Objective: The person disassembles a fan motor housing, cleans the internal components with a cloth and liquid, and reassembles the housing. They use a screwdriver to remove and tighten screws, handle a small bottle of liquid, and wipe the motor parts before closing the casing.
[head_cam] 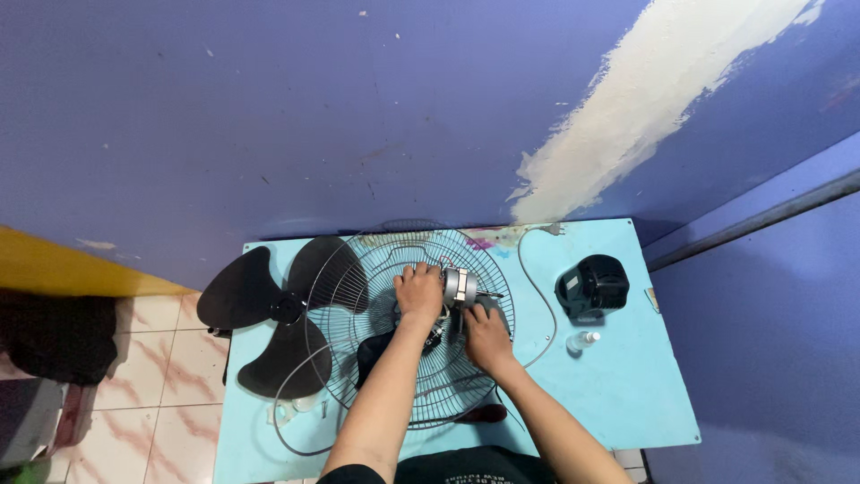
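The fan motor (461,287), a silver cylinder, sits over the middle of the round wire fan guard (358,269) on the light-blue bench (618,394). Its long axis runs roughly left to right, with the thin shaft pointing right. The left hand (419,294) is clamped on the motor's left end. The right hand (486,337) rests just below it, fingers curled, apparently on the dark base under the motor. The black three-blade fan blade (260,309) lies left, the black motor cover (591,287) right.
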